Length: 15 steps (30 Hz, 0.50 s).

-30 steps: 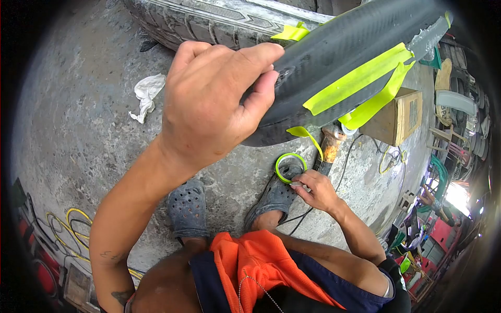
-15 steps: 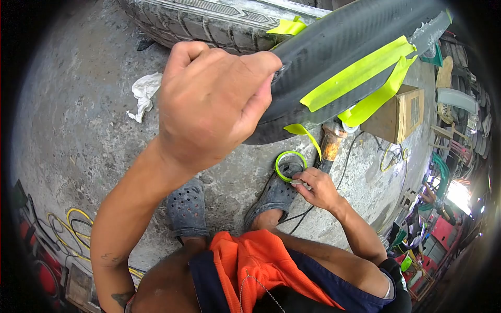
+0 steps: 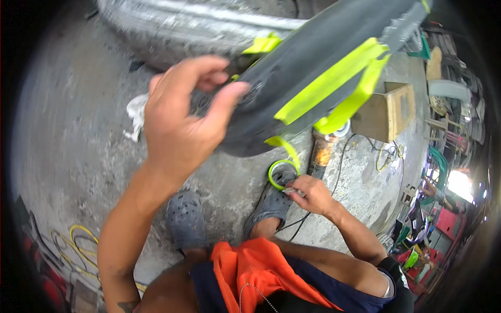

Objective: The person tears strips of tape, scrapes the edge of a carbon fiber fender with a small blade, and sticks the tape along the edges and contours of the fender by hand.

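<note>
In the head view, a black curved panel slants across the upper middle, above the concrete floor and in front of a blurred grey tyre, and the step in hand looks to be applying masking tape along it. A long yellow-green tape strip lies on its face, a second strip hangs partly loose along the lower edge, and more tape sticks out at the far edge. From the near end, a narrow tape tail trails down toward the roll of tape, which is above the right clog. The right hand pinches the roll's near rim, a small pale piece showing at its fingertips, too small to name. The left hand, motion-blurred, is beside the panel's near edge, thumb and fingers spread with nothing visible between them; whether the thumb touches the panel, I cannot tell. The next move probably calls for the free left hand to steady or smooth the tape, while the right keeps the tail from twisting.
</note>
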### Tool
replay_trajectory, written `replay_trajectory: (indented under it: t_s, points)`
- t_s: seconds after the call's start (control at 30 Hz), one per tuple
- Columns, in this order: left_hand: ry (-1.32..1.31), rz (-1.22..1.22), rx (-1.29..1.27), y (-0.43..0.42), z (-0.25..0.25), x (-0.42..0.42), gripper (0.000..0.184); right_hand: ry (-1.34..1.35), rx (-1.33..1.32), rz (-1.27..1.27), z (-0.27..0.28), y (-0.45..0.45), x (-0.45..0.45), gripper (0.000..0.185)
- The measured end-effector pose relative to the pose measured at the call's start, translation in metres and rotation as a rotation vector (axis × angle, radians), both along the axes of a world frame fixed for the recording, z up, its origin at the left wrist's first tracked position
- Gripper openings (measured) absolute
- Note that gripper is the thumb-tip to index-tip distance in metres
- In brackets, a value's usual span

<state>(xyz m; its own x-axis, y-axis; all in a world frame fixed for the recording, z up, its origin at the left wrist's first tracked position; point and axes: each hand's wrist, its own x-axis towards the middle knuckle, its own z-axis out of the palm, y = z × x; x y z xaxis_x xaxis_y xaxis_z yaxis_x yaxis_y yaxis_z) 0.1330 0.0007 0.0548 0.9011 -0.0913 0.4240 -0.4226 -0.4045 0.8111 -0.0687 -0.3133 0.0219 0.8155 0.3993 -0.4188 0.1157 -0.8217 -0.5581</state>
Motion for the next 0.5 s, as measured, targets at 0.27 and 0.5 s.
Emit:
replay_trajectory:
  t_s: [0.27, 0.5]
  points:
    - [0.388, 0.025, -0.109, 0.04, -0.011, -0.039, 0.014, -0.046, 0.025, -0.03, -0.002, -0.007, -0.005, 0.02]
    - [0.496, -0.071, 0.021, 0.067, -0.047, -0.082, 0.013, -0.06, 0.101, -0.118, -0.003, -0.009, -0.005, 0.025]
